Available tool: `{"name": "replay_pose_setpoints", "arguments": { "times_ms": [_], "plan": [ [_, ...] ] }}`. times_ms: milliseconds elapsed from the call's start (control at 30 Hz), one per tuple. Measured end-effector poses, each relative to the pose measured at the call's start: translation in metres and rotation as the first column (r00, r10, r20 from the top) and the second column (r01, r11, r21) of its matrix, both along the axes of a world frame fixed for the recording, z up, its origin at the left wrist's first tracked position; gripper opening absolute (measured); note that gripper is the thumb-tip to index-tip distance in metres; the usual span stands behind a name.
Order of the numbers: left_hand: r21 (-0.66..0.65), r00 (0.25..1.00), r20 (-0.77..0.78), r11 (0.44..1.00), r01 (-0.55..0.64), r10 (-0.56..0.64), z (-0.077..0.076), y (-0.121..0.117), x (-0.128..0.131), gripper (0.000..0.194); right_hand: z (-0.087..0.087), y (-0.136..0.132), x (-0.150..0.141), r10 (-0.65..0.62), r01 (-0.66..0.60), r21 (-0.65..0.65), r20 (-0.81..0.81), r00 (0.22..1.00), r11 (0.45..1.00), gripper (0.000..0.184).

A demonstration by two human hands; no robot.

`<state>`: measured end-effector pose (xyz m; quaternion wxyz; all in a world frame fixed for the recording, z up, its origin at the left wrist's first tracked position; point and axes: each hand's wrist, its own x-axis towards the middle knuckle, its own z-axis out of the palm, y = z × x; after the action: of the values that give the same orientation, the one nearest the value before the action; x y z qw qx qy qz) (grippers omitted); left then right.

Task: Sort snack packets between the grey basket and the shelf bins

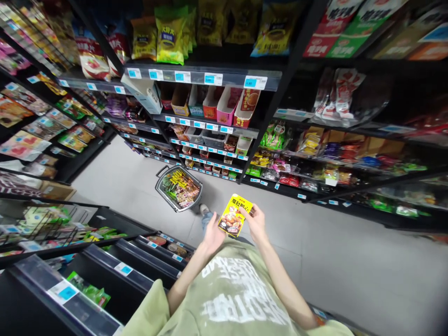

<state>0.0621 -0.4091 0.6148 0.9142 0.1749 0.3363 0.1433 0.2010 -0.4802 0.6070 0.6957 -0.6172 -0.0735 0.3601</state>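
Note:
In front of my body I hold a yellow snack box with dark lettering and a food picture on its face. My right hand grips its right side, the fingers closed with one fingertip over the front. At the lower left edge, my left hand is closed on the box, part of its fingers hidden behind. A dark-rimmed shopping basket stands on the floor ahead and to the left, filled with colourful packets.
Black shelves with price tags hold bagged snacks and small open cartons ahead. More shelving lines the right, and shelf units stand close at the left. Grey tiled floor runs between them. A shoe shows beside the basket.

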Motion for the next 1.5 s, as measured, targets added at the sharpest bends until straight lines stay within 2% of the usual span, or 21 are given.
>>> {"name": "replay_pose_setpoints", "arguments": {
  "times_ms": [100, 167, 267, 333, 433, 533, 667, 800, 933, 1033, 1100, 1167, 1267, 1333, 1400, 1500],
  "plan": [
    [0.114, 0.995, -0.068, 0.992, -0.059, 0.067, -0.004, 0.009, -0.006, 0.049, -0.004, 0.008, -0.005, 0.017, -0.017, -0.041, -0.009, 1.000, 0.999, 0.035],
    [0.172, 0.986, -0.117, 0.980, -0.095, 0.116, -0.011, 0.014, -0.009, 0.055, -0.008, 0.016, -0.009, 0.035, -0.037, -0.068, -0.024, 0.999, 0.997, 0.036],
    [0.177, 0.957, -0.173, 0.963, -0.205, 0.235, -0.025, 0.021, -0.014, 0.057, -0.014, 0.030, -0.015, 0.090, -0.094, -0.121, -0.042, 0.995, 0.988, 0.035],
    [0.166, 0.909, -0.240, 0.937, -0.308, 0.341, -0.037, 0.030, -0.019, 0.053, -0.019, 0.042, -0.021, 0.181, -0.189, -0.158, -0.062, 0.982, 0.969, 0.035],
    [0.166, 0.819, -0.359, 0.894, -0.416, 0.448, -0.055, 0.048, -0.032, 0.050, -0.028, 0.060, -0.033, 0.377, -0.407, -0.237, -0.162, 0.912, 0.882, 0.041],
    [0.230, 0.760, -0.435, 0.875, -0.426, 0.484, -0.073, 0.070, -0.051, 0.051, -0.042, 0.079, -0.049, 0.497, -0.566, -0.312, -0.278, 0.822, 0.763, 0.047],
    [0.332, 0.752, -0.486, 0.890, -0.313, 0.446, -0.094, 0.102, -0.071, 0.049, -0.060, 0.108, -0.065, 0.528, -0.616, -0.370, -0.317, 0.788, 0.696, 0.048],
    [0.420, 0.732, -0.536, 0.885, -0.203, 0.422, -0.114, 0.143, -0.075, 0.049, -0.067, 0.158, -0.066, 0.608, -0.667, -0.395, -0.280, 0.743, 0.632, 0.047],
    [0.505, 0.677, -0.601, 0.858, -0.091, 0.425, -0.131, 0.188, -0.068, 0.054, -0.065, 0.225, -0.058, 0.736, -0.694, -0.472, -0.128, 0.665, 0.544, 0.045],
    [0.524, 0.673, -0.605, 0.849, -0.067, 0.427, -0.137, 0.222, -0.065, 0.052, -0.059, 0.276, -0.051, 0.832, -0.681, -0.547, 0.052, 0.553, 0.487, 0.044],
    [0.541, 0.680, -0.608, 0.840, -0.022, 0.409, -0.139, 0.243, -0.066, 0.050, -0.054, 0.304, -0.050, 0.864, -0.666, -0.573, 0.166, 0.475, 0.477, 0.044],
    [0.553, 0.701, -0.609, 0.833, 0.040, 0.371, -0.141, 0.259, -0.071, 0.048, -0.051, 0.326, -0.052, 0.868, -0.649, -0.582, 0.260, 0.422, 0.490, 0.044],
    [0.557, 0.730, -0.621, 0.816, 0.156, 0.285, -0.144, 0.274, -0.083, 0.047, -0.057, 0.345, -0.061, 0.861, -0.629, -0.587, 0.343, 0.376, 0.509, 0.042],
    [0.544, 0.722, -0.656, 0.801, 0.249, 0.221, -0.148, 0.277, -0.096, 0.043, -0.068, 0.349, -0.069, 0.866, -0.629, -0.595, 0.331, 0.375, 0.501, 0.042],
    [0.510, 0.687, -0.709, 0.788, 0.345, 0.158, -0.153, 0.274, -0.112, 0.035, -0.082, 0.350, -0.074, 0.870, -0.639, -0.597, 0.257, 0.420, 0.485, 0.044],
    [0.427, 0.609, -0.789, 0.788, 0.444, 0.084, -0.166, 0.263, -0.137, 0.026, -0.103, 0.351, -0.075, 0.817, -0.646, -0.580, 0.060, 0.573, 0.496, 0.048]
  ]
}}
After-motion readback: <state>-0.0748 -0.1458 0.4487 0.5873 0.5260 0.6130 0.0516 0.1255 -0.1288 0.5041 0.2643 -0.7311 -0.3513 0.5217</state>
